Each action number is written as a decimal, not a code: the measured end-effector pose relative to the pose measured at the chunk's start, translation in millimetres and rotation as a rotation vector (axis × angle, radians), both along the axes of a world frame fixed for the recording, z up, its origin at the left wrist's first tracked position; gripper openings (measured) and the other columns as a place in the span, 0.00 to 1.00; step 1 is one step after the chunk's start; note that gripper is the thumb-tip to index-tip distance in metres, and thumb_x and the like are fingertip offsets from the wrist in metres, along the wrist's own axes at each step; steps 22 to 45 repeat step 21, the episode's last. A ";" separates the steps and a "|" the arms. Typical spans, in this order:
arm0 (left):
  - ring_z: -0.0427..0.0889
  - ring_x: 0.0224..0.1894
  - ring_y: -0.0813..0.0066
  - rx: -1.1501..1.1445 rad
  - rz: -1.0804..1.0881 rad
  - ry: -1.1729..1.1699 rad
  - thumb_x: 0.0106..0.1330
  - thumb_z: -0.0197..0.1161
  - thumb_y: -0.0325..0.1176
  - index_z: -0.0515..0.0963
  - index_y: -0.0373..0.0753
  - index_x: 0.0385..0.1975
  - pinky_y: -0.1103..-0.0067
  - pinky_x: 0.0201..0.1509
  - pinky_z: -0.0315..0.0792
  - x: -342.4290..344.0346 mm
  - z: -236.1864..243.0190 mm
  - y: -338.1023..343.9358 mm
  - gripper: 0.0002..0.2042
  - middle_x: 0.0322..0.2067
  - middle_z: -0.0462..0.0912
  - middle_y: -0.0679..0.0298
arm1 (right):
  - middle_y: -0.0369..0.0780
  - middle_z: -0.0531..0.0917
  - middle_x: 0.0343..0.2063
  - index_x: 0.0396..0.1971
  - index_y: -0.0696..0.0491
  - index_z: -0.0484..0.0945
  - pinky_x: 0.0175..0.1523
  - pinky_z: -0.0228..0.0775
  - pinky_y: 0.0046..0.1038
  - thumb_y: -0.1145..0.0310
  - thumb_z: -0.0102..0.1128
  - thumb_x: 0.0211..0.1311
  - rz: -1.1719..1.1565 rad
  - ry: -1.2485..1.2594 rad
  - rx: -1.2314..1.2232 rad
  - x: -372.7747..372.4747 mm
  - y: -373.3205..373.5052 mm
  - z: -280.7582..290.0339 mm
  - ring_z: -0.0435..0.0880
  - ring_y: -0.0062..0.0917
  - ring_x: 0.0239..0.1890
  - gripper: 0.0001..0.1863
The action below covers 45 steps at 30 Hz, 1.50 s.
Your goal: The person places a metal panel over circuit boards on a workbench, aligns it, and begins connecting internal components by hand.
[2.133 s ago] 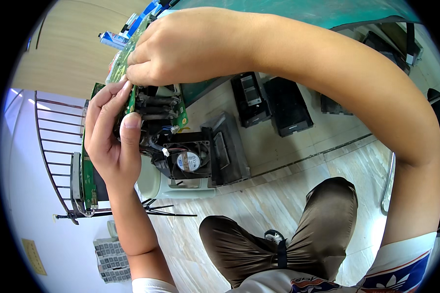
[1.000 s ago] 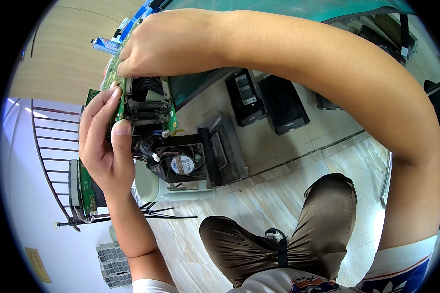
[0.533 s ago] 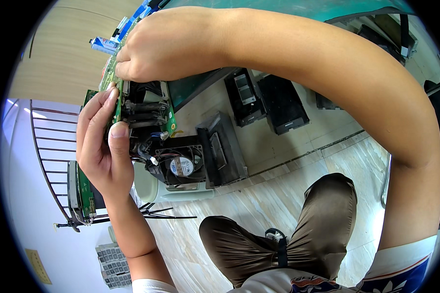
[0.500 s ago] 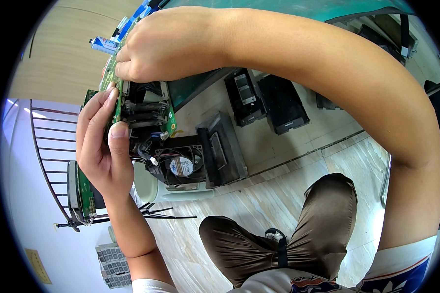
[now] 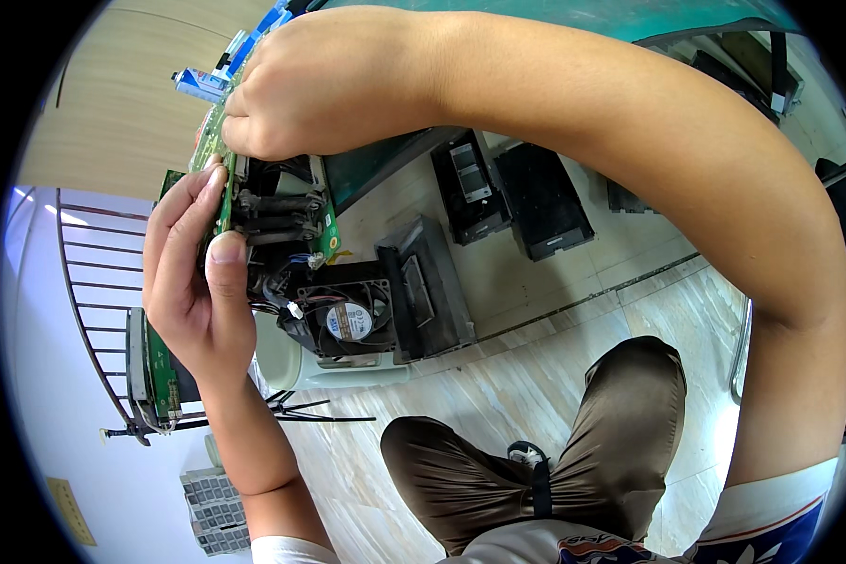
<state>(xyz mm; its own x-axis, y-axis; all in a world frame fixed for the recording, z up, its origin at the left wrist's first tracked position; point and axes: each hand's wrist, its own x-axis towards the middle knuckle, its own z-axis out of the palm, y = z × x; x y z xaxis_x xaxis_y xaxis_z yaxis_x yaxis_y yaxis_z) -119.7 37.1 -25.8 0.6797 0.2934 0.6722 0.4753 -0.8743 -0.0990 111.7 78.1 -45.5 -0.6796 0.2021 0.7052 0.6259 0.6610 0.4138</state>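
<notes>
My left hand grips the edge of an upright green circuit board, with the thumb on the near side and the fingers behind. Farther up, my right hand is closed, fingers curled against the same board. What its fingertips hold, if anything, is hidden behind the hand. The board belongs to an opened electronic unit with dark cylindrical parts and wires. A second green board stands at its right side. Below sits a black cooling fan with a round label.
A black housing stands right of the fan. Black boxes lie on the floor beyond. A blue-and-white can is at the far left. Left of me is a metal rack with another board. A green-topped table is behind.
Both hands keep their places on the board. The view has shifted very slightly; nothing was taken up or let go.
</notes>
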 end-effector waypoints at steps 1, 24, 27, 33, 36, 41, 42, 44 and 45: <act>0.79 0.54 0.59 -0.012 0.003 -0.005 0.69 0.60 0.30 0.80 0.26 0.51 0.69 0.62 0.69 -0.4 0.1 0.2 0.16 0.51 0.81 0.47 | 0.40 0.87 0.28 0.29 0.50 0.85 0.39 0.83 0.36 0.73 0.60 0.56 0.003 0.006 -0.013 0.2 0.2 0.1 0.89 0.38 0.36 0.05; 0.79 0.56 0.59 -0.041 -0.007 -0.054 0.69 0.61 0.29 0.80 0.28 0.51 0.70 0.63 0.69 3.8 -3.0 -1.8 0.15 0.52 0.81 0.49 | 0.50 0.87 0.43 0.47 0.64 0.81 0.53 0.79 0.33 0.77 0.56 0.55 0.064 0.575 -0.794 -4.6 -13.9 -4.3 0.87 0.37 0.47 0.18; 0.79 0.56 0.59 -0.041 -0.007 -0.054 0.69 0.61 0.29 0.80 0.28 0.51 0.70 0.63 0.69 3.8 -3.0 -1.8 0.15 0.52 0.81 0.49 | 0.50 0.87 0.43 0.47 0.64 0.81 0.53 0.79 0.33 0.77 0.56 0.55 0.064 0.575 -0.794 -4.6 -13.9 -4.3 0.87 0.37 0.47 0.18; 0.79 0.56 0.59 -0.041 -0.007 -0.054 0.69 0.61 0.29 0.80 0.28 0.51 0.70 0.63 0.69 3.8 -3.0 -1.8 0.15 0.52 0.81 0.49 | 0.50 0.87 0.43 0.47 0.64 0.81 0.53 0.79 0.33 0.77 0.56 0.55 0.064 0.575 -0.794 -4.6 -13.9 -4.3 0.87 0.37 0.47 0.18; 0.79 0.56 0.59 -0.041 -0.007 -0.054 0.69 0.61 0.29 0.80 0.28 0.51 0.70 0.63 0.69 3.8 -3.0 -1.8 0.15 0.52 0.81 0.49 | 0.50 0.87 0.43 0.47 0.64 0.81 0.53 0.79 0.33 0.77 0.56 0.55 0.064 0.575 -0.794 -4.6 -13.9 -4.3 0.87 0.37 0.47 0.18; 0.79 0.56 0.59 -0.041 -0.007 -0.054 0.69 0.61 0.29 0.80 0.28 0.51 0.70 0.63 0.69 3.8 -3.0 -1.8 0.15 0.52 0.81 0.49 | 0.50 0.87 0.43 0.47 0.64 0.81 0.53 0.79 0.33 0.77 0.56 0.55 0.064 0.575 -0.794 -4.6 -13.9 -4.3 0.87 0.37 0.47 0.18; 0.79 0.56 0.59 -0.041 -0.007 -0.054 0.69 0.61 0.29 0.80 0.28 0.51 0.70 0.63 0.69 3.8 -3.0 -1.8 0.15 0.52 0.81 0.49 | 0.50 0.87 0.43 0.47 0.64 0.81 0.53 0.79 0.33 0.77 0.56 0.55 0.064 0.575 -0.794 -4.6 -13.9 -4.3 0.87 0.37 0.47 0.18; 0.79 0.56 0.59 -0.041 -0.007 -0.054 0.69 0.61 0.29 0.80 0.28 0.51 0.70 0.63 0.69 3.8 -3.0 -1.8 0.15 0.52 0.81 0.49 | 0.50 0.87 0.43 0.47 0.64 0.81 0.53 0.79 0.33 0.77 0.56 0.55 0.064 0.575 -0.794 -4.6 -13.9 -4.3 0.87 0.37 0.47 0.18; 0.79 0.56 0.59 -0.041 -0.007 -0.054 0.69 0.61 0.29 0.80 0.28 0.51 0.70 0.63 0.69 3.8 -3.0 -1.8 0.15 0.52 0.81 0.49 | 0.50 0.87 0.43 0.47 0.64 0.81 0.53 0.79 0.33 0.77 0.56 0.55 0.064 0.575 -0.794 -4.6 -13.9 -4.3 0.87 0.37 0.47 0.18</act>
